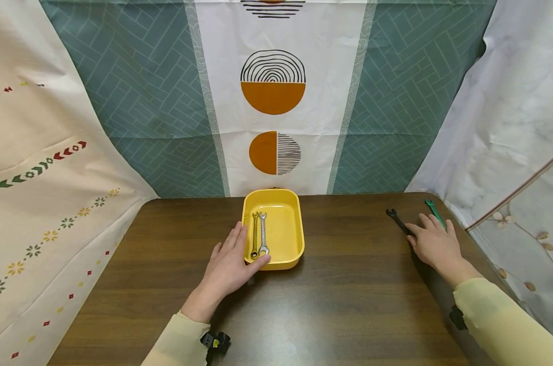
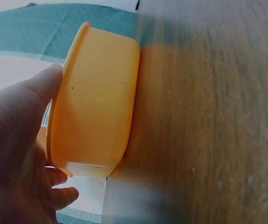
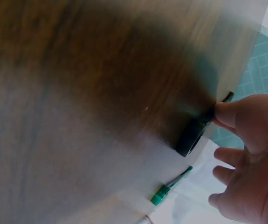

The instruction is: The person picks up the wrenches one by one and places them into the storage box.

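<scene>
My left hand rests at the near left corner of a yellow tray, thumb on the front rim and straight fingers along the left side. Inside the tray, a brassy wrench lies beside a silver wrench. Over at the right, my right hand pinches a black wrench between thumb and forefinger. The wrench's far end shows past the fingers in the head view. A green wrench lies just beyond that hand's other fingers, partly hidden by them.
The brown wooden table carries the tray near the middle of its back edge. Patterned cloths hang behind and at both sides, with a teal and white cloth at the back. The right hand works close to the table's right edge.
</scene>
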The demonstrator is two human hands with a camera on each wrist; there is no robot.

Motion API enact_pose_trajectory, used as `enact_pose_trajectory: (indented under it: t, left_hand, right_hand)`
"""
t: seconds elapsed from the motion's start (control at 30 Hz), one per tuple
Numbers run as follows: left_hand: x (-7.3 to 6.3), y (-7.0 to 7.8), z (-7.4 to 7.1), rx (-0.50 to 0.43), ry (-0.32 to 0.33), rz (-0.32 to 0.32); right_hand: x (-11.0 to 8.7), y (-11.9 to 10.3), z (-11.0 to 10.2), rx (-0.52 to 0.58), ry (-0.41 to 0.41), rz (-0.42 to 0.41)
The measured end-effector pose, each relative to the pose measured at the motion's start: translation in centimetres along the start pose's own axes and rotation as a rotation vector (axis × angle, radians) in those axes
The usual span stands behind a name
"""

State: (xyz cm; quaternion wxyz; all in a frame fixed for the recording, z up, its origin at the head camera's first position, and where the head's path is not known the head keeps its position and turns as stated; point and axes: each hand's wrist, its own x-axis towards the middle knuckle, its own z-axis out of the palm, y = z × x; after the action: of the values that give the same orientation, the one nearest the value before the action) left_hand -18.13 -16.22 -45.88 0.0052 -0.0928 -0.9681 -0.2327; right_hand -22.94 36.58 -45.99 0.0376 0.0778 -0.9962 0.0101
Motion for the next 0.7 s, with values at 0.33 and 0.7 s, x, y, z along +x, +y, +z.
enact_pose_trajectory:
  t: [0.33, 0.7]
  left_hand:
    - [0.0, -0.1, 0.1, 0.005, 0.006, 0.005]
    - [0.0, -0.1, 0.1, 0.002, 0.009, 0.007]
  right_hand:
    - [0.3, -0.2, 0.3, 0.012, 0.076, -0.033]
    - [1.1, -0.6, 0.3, 0.059, 0.043, -0.011]
